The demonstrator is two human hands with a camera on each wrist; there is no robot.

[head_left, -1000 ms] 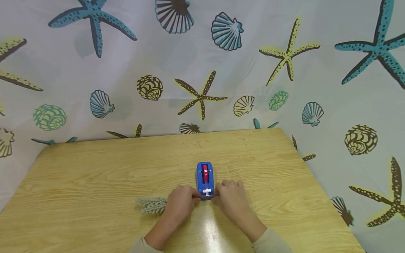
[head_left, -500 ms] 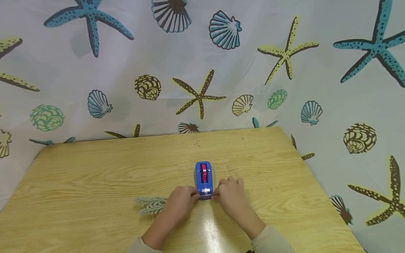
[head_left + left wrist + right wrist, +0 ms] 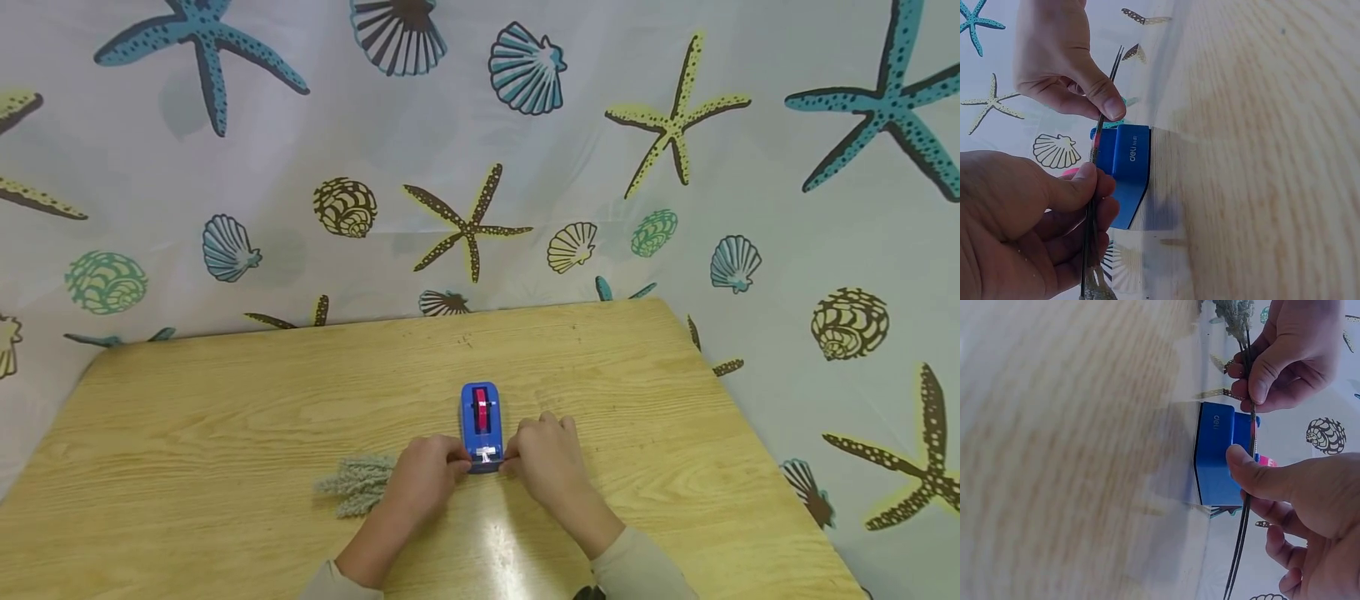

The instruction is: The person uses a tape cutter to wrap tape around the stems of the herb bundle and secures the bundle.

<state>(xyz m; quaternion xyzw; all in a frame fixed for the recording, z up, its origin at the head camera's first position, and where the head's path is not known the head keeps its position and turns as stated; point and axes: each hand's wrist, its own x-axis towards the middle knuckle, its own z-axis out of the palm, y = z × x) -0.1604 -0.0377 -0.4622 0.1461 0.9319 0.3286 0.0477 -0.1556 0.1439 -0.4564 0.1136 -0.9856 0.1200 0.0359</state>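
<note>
Since the earlier head frames: hands barely shifted; the grey-green sprig head now shows a little more to the left of the left hand, and the view has drifted slightly.

Wooden table (image 3: 225, 417), bare grain, patterned starfish-and-shell curtain (image 3: 480, 125) behind it.

Blue tape dispenser (image 3: 480, 425), red roll in its slot, stands mid-table with its cutter end toward the person. Long axis runs away from the person.

Left hand (image 3: 427, 475) pinches thin dark stems (image 3: 1092, 187) between thumb and forefinger, just left of the dispenser's cutter. Right hand (image 3: 546, 462) pinches the same stems (image 3: 1244, 506) on the other side, thumb on top.

Artificial foliage sprig (image 3: 356, 485): stems bundle spans crosswise in front of the cutter, long axis left-right; fuzzy leafy head points left and lies on the table, bare stem ends point right, past the right hand.

Handling, judged: very light; stems look like thin wire, springy and apt to splay or slip, so grip close on either side of the dispenser as now. Leafy head soft, crushable; avoid holding there. Dispenser light enough to slide if pulled against.
</note>
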